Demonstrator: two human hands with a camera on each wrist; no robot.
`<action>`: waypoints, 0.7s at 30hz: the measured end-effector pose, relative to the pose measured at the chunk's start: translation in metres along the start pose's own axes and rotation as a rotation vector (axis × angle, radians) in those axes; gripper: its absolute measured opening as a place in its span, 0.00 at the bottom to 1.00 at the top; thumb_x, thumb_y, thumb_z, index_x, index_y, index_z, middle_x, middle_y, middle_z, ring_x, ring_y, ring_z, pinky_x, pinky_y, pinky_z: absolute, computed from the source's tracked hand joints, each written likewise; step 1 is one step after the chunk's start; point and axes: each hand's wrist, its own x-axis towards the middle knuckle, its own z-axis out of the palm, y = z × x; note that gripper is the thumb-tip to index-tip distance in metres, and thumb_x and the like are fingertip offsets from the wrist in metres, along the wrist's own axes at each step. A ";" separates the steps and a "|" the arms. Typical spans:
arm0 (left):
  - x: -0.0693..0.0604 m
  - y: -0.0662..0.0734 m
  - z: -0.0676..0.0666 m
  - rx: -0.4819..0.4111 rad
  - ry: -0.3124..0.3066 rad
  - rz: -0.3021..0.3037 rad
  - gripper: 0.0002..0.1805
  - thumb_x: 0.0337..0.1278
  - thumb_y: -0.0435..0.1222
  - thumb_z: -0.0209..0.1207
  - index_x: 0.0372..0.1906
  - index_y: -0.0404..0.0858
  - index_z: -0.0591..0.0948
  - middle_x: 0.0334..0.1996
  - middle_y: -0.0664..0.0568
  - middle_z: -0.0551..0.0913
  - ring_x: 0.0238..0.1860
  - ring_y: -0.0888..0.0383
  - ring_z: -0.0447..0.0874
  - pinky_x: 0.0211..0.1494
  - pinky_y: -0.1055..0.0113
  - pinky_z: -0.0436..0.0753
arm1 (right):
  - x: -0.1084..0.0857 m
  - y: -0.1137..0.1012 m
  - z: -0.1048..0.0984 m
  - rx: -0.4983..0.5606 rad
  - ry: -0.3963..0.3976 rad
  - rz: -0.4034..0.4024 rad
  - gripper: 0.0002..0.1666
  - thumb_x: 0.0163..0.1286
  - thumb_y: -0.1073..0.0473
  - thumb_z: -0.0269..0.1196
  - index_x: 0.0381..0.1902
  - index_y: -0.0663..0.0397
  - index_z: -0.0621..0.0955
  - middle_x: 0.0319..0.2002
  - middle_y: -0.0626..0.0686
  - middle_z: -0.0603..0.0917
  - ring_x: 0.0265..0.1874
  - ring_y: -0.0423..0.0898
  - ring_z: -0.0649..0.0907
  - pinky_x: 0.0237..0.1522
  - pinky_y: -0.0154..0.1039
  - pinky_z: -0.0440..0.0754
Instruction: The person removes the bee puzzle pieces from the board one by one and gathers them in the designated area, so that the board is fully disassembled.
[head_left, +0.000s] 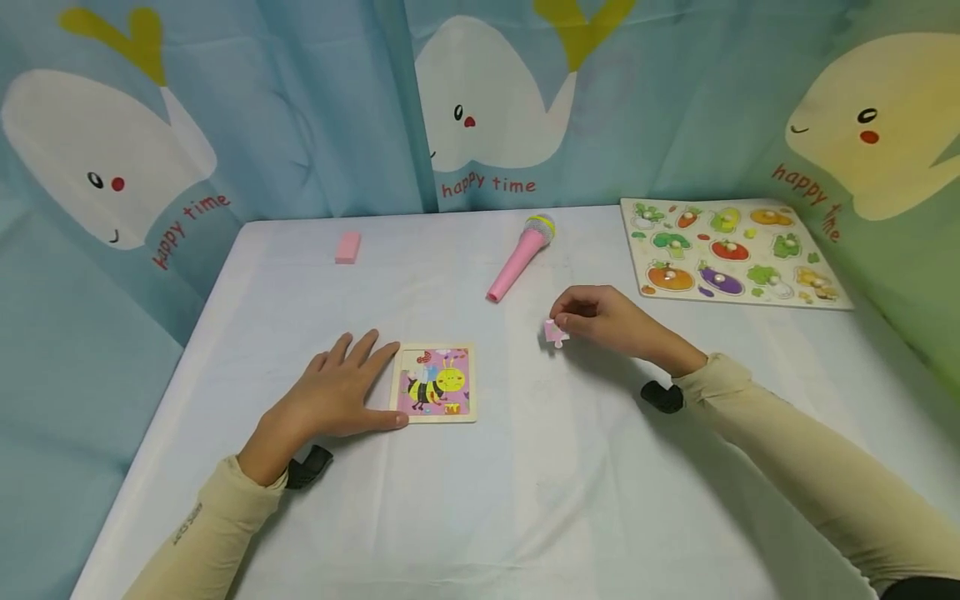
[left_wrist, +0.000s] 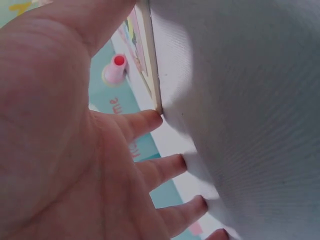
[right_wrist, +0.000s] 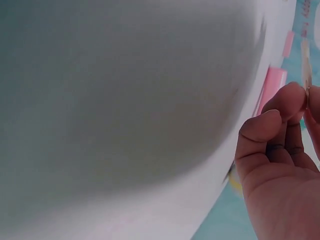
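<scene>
A small square wooden bee puzzle (head_left: 435, 383) with a pale frame lies flat on the table, left of the middle. My left hand (head_left: 337, 392) is spread beside it, its thumb and index fingertip touching the frame's two left corners. In the left wrist view, the index fingertip (left_wrist: 154, 118) meets a corner of the frame, while the other fingers reach past it. Right of the puzzle, my right hand (head_left: 618, 325) pinches a pink puzzle piece (head_left: 556, 333) between thumb and finger, above the cloth. The right wrist view shows that piece (right_wrist: 306, 62) edge-on.
Beyond the puzzle, a pink toy microphone (head_left: 521, 258) lies at the back middle, and a pink block (head_left: 348, 247) at the back left. A vegetable peg board (head_left: 735, 250) covers the back right. White cloth (head_left: 480, 500) covers the table; a whale-print curtain (head_left: 337, 100) hangs behind.
</scene>
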 end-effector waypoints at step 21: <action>0.004 0.001 -0.004 0.051 -0.012 0.015 0.60 0.57 0.63 0.73 0.84 0.37 0.61 0.82 0.31 0.56 0.79 0.24 0.52 0.71 0.26 0.62 | -0.011 0.023 -0.041 -0.147 0.007 0.133 0.07 0.78 0.70 0.61 0.49 0.67 0.85 0.37 0.58 0.85 0.34 0.49 0.81 0.35 0.34 0.79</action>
